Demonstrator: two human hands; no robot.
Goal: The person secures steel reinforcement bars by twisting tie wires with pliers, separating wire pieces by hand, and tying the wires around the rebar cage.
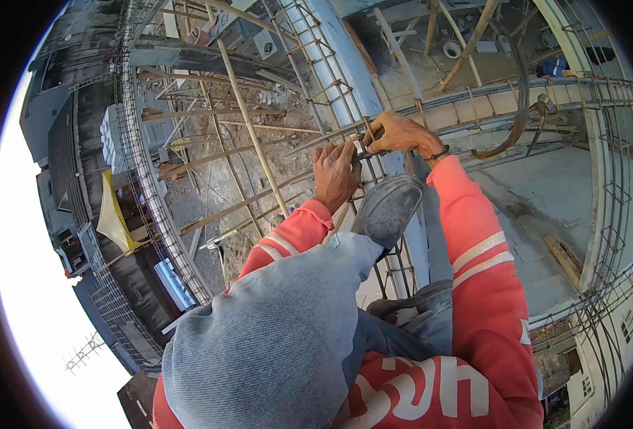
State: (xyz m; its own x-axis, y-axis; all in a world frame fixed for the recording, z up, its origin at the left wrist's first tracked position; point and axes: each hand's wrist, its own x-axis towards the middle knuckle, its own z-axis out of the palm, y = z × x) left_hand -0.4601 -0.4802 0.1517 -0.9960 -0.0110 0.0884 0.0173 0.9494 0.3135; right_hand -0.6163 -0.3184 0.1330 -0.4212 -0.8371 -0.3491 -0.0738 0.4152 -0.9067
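Note:
My left hand (336, 171) is closed over a dark steel rebar (375, 153) that crosses the beam cage. Close beside it, my right hand (401, 134), with a dark band at its wrist, is curled in a pinch at the crossing of the bars. What lies between its fingers is hidden. The rebar cage (319, 50), made of long bars with square stirrups, runs from the top of the view down under my hands. My grey shoe (389, 206) rests on the cage just below them.
A pale beam form (354, 53) runs alongside the cage. Wooden poles (241, 107) and planks stand over rubble at lower level on the left. A bundle of bent bars (522, 93) hangs on the right, above a concrete floor (524, 207). Another rebar cage (613, 186) edges the right.

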